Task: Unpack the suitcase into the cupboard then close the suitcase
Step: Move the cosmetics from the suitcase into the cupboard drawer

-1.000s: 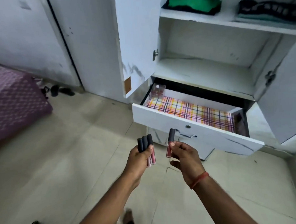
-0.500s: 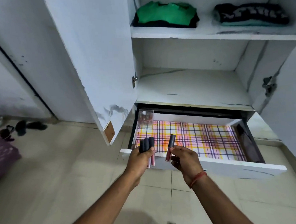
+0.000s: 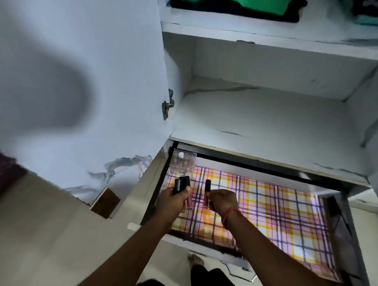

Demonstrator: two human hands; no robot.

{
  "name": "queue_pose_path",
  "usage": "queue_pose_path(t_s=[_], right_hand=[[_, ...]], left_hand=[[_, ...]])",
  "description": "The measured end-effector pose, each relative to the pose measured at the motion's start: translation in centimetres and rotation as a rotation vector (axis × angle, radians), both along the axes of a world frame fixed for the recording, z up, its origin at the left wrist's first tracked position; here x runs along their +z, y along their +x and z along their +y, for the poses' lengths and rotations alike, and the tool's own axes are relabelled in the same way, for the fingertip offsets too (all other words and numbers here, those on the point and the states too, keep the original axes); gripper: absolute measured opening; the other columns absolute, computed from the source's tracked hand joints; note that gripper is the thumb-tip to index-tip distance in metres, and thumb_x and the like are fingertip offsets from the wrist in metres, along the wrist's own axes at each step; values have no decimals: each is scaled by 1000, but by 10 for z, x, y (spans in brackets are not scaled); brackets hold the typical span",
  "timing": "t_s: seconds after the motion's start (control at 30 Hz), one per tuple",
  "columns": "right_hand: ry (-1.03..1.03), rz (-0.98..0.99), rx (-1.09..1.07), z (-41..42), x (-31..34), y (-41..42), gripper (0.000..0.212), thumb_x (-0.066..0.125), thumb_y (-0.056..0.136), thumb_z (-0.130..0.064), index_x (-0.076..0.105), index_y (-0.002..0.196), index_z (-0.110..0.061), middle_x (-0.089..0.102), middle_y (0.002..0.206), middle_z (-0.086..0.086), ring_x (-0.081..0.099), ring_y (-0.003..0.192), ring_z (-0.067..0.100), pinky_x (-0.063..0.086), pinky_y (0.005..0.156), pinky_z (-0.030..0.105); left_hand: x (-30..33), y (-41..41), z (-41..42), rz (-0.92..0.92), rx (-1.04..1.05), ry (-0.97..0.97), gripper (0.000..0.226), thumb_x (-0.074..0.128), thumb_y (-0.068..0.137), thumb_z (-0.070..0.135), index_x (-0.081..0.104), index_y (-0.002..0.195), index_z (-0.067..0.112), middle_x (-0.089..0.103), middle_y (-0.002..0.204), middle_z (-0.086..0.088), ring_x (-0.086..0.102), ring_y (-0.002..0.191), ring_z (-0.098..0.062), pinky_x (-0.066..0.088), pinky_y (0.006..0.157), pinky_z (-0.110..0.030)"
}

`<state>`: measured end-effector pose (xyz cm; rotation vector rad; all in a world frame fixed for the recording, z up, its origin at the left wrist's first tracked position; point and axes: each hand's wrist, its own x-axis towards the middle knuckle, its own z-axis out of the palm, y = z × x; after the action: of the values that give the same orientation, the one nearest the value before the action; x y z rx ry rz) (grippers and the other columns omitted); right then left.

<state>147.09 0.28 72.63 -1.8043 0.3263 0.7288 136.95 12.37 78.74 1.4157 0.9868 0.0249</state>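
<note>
Both your hands are over the open drawer (image 3: pixel 334 211), toward its left end.

Left hand (image 3: pixel 176 199): fingers curled round a bundle of lip-gloss tubes (image 3: pixel 181 184), about three by my count. Dark caps stand up above the fist, pink bodies hang out below it. Long axis near upright.

Right hand (image 3: pixel 223 201): pinches a single tube (image 3: pixel 207 193) between thumb and fingertips, cap up, pink end down, long axis also near upright, tilted slightly.

Key relation: both sets of tubes hang above the plaid liner (image 3: pixel 276 206), clear of it as far as I can tell. A clear box (image 3: pixel 183 163) sits in the drawer's far left corner, just beyond your left hand. That hand is the nearer one to it; the right is beside it, further along the drawer.

Judgement: to lay the tubes down, you would tip them from upright to flat and lower them. The suitcase is not in view.
</note>
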Motion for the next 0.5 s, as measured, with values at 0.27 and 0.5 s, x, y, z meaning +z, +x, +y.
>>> queue_pose_path(t_s=[0.27,0.5], right_hand=[[-168,25,29,47,-54,51,25,75,72,-12,64,51,-18,70,73,2,66,74,26,57,78,36],[-305,-97,98,82,-36,61,8,71,81,-19,75,86,-14,74,96,7,66,96,26,50,81,25]], left_hand=[[-18,24,15,17,104,-79,28,59,96,22,58,123,17,66,104,-1,61,98,-17,46,71,-22],[-32,38,39,85,23,-27,31,62,94,26,63,120,9,65,87,0,61,82,-15,46,68,-29]])
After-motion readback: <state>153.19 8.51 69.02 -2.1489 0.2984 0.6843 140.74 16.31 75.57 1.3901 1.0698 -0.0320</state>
